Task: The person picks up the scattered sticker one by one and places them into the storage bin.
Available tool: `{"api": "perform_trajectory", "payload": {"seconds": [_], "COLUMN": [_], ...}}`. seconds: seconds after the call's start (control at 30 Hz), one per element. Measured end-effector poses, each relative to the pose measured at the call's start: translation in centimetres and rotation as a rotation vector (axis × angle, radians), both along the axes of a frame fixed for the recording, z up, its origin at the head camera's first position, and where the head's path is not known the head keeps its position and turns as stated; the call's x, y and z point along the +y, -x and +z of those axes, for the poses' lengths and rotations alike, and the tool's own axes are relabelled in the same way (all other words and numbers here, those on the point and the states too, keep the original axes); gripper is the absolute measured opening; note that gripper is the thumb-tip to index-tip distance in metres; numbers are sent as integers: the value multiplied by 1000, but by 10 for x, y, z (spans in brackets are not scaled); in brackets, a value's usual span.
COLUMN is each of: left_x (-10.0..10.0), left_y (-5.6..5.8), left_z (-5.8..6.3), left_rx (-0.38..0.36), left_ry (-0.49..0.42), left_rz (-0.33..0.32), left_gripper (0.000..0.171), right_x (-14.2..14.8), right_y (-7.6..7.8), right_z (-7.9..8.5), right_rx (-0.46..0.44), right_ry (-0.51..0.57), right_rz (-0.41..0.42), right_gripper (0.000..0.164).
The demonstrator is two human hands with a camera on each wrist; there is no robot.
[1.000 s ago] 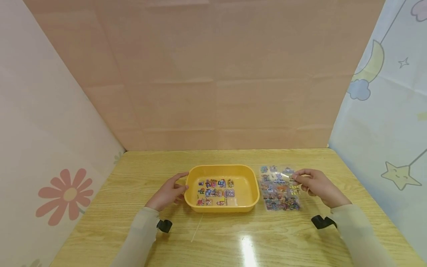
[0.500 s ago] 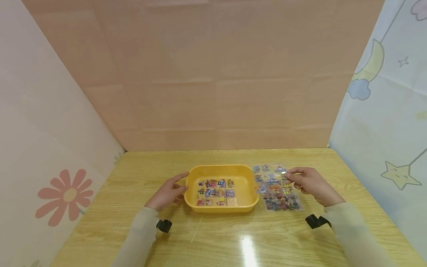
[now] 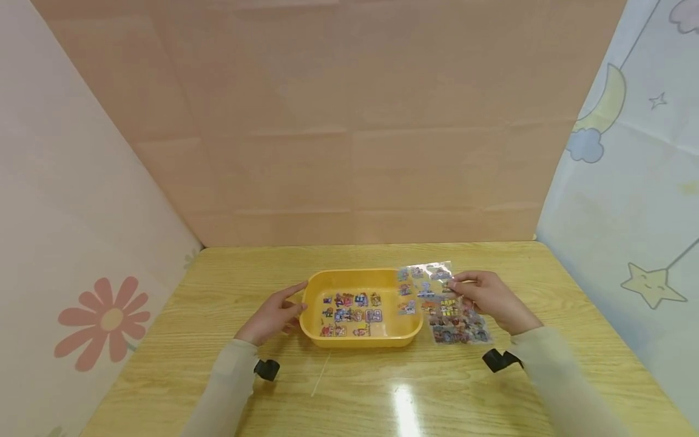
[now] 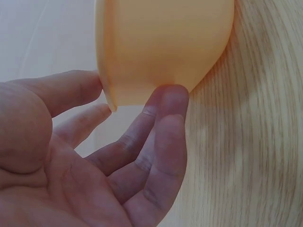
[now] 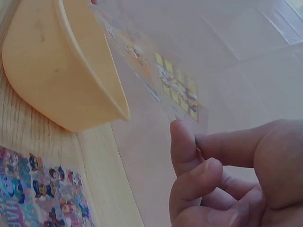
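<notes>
My left hand (image 3: 275,315) holds the left end of a yellow plastic basin (image 3: 360,343), thumb and index finger at the rim, the other fingers (image 4: 170,137) bent against its outer wall. Inside the basin lies a clear sheet with colourful cartoon stickers (image 3: 349,315). Between thumb and index finger my right hand (image 3: 494,297) pinches the edge of another clear sticker sheet (image 3: 426,288), raised and overlapping the basin's right rim in the head view. The right wrist view shows this transparent sheet (image 5: 177,87) reaching from the fingertips toward the basin (image 5: 52,71).
More sticker sheets (image 3: 461,331) lie on the wooden table (image 3: 448,388) just right of the basin. A thin pale strip (image 3: 321,373) is in front of the basin. A pinkish backdrop (image 3: 349,152) closes off the back, with printed panels on both sides.
My right hand has moved left, lifting the pinched sticker sheet from above the other sheets to over the basin's right rim. The left hand stays at the basin.
</notes>
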State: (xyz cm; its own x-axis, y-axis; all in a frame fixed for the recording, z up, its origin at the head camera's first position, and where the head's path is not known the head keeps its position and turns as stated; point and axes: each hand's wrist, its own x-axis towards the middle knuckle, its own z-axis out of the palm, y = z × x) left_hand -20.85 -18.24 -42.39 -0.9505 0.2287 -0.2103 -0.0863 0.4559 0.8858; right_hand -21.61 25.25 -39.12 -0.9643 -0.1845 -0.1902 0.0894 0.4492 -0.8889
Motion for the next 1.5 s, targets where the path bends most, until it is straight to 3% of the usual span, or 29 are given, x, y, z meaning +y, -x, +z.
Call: {"api": "perform_trajectory", "payload": {"seconds": [0.17, 0.63, 1.5], "left_x": [-3, -2, -2], "left_y": [5, 7, 7], "left_z": [-8, -9, -10], "left_rx": [6, -5, -6], "left_ry": [-1, 8, 2], "left_rz": [-7, 14, 7], "left_gripper": [56, 57, 56], "right_x": [-9, -37, -86], "right_y": [1, 6, 15], "right_z": [3, 3, 1], "right_rx": [9, 3, -24], "right_ry": [5, 12, 27], "right_rz": [19, 40, 76], "right_gripper": [42, 31, 25]}}
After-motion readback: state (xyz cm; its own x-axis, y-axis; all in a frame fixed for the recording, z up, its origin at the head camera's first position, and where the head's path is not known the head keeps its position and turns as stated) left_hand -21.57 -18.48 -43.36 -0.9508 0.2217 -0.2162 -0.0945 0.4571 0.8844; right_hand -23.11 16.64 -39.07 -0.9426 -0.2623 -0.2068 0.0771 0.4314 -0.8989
